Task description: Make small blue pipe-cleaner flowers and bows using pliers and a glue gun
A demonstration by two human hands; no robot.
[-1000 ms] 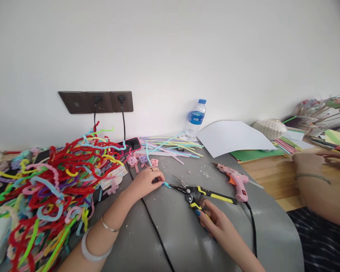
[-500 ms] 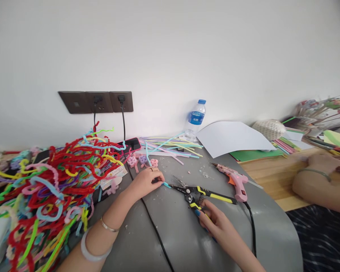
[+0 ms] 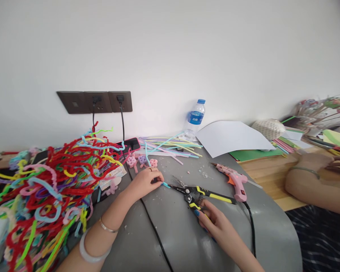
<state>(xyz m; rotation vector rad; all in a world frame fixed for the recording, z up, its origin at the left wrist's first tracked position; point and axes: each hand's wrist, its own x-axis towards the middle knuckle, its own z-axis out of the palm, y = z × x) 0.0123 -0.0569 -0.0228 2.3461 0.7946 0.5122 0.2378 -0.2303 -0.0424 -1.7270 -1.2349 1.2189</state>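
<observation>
Between the closed fingertips of my left hand (image 3: 149, 180) is a light blue pipe cleaner (image 3: 166, 185); one end points toward the pliers and a length rises behind the hand. My right hand (image 3: 214, 221) grips the lower handle of black-and-yellow pliers (image 3: 188, 195), whose jaws are spread. One jaw tip lies at or very near the blue end; I cannot tell whether they touch. Small pink and purple pipe-cleaner flowers (image 3: 142, 161) lie just beyond my left hand. A pink hot glue gun (image 3: 238, 183) rests to the right of the pliers.
A tangled heap of colourful pipe cleaners (image 3: 53, 189) covers the left side. Straight pipe cleaners (image 3: 170, 145), a water bottle (image 3: 196, 117) and white paper (image 3: 232, 136) lie along the wall. A black cord (image 3: 154, 226) crosses the grey table. Another person's arm (image 3: 308, 177) rests at right.
My hands, the pipe cleaner and the pliers stay almost in place. The other person's arm at right has shifted slightly left. The view has moved a little.
</observation>
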